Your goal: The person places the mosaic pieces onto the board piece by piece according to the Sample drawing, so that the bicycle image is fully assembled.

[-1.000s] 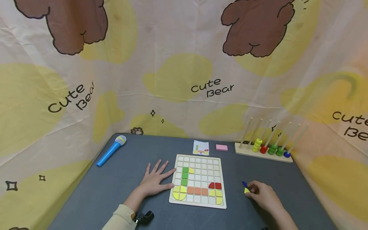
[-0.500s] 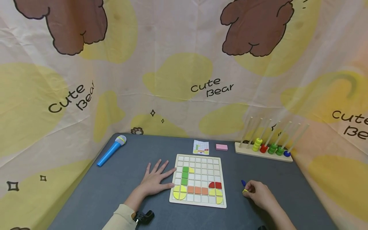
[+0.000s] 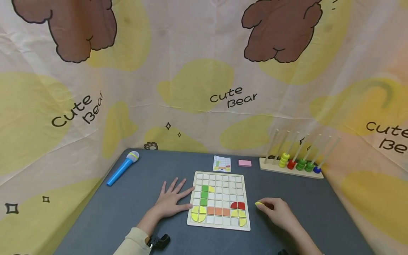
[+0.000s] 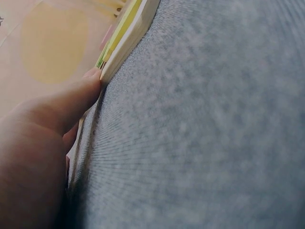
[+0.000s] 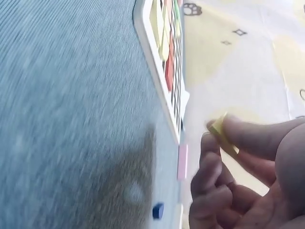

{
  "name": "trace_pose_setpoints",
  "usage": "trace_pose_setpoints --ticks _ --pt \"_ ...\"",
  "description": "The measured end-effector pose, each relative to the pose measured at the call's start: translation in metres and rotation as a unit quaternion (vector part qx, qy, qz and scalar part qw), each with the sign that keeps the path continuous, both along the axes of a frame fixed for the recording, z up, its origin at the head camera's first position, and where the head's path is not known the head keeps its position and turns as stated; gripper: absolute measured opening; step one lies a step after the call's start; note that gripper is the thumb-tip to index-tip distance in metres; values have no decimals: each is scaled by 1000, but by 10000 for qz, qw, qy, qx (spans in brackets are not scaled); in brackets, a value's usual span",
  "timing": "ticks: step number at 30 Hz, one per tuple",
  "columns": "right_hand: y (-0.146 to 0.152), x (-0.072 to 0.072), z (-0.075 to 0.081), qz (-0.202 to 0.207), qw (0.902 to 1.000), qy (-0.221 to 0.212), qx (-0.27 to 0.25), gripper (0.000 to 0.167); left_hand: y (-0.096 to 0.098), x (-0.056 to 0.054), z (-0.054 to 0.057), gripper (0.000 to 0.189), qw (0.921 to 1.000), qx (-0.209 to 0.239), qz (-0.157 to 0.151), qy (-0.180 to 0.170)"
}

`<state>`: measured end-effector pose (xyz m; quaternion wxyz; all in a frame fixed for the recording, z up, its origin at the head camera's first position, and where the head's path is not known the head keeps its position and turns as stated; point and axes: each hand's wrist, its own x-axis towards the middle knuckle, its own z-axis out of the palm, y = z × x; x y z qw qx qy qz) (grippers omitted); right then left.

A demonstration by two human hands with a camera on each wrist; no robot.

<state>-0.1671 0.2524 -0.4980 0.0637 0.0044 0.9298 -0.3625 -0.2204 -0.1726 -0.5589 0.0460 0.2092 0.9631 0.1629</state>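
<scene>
A white gridded puzzle board (image 3: 218,226) lies on the table, set with green, yellow, orange and red tiles. My left hand (image 3: 170,202) rests spread on the table, its thumb and a finger touching the board's left edge. In the left wrist view the left thumb (image 4: 78,98) meets the board's side. Just right of the board, my right hand (image 3: 278,212) pinches a yellow tile (image 5: 223,135) between thumb and fingertips, above the table. A small blue piece (image 5: 158,210) lies on the table in the right wrist view; the right hand hides it in the head view.
Behind the board lie a pattern card (image 3: 222,164) and a pink block (image 3: 244,163). A peg stand with coloured rings (image 3: 291,169) stands at the back right. At the back left lies a blue toy microphone (image 3: 122,169). A printed cloth (image 3: 191,85) surrounds the table (image 3: 137,198).
My right hand has lifted the yellow tile and carried it left toward the board, leaving the blue piece behind. The left hand has stayed in place.
</scene>
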Motion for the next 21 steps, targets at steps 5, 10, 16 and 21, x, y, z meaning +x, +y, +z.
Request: trace_pose_setpoints --ticks 5,10,16,21 --pt "-14 0 -1 84 9996 -6 -278 8 0 -1 -2 73 10000 5 20 8" --pt "-28 -1 -2 128 9984 51 -546 13 1 -1 -1 73 10000 -40 42 12" --pt "-39 -4 0 299 9970 148 -695 19 1 0 1 73 10000 -30 40 -17" --pt "-44 -5 1 1024 9925 190 -645 13 0 0 0 73 10000 -21 37 -29"
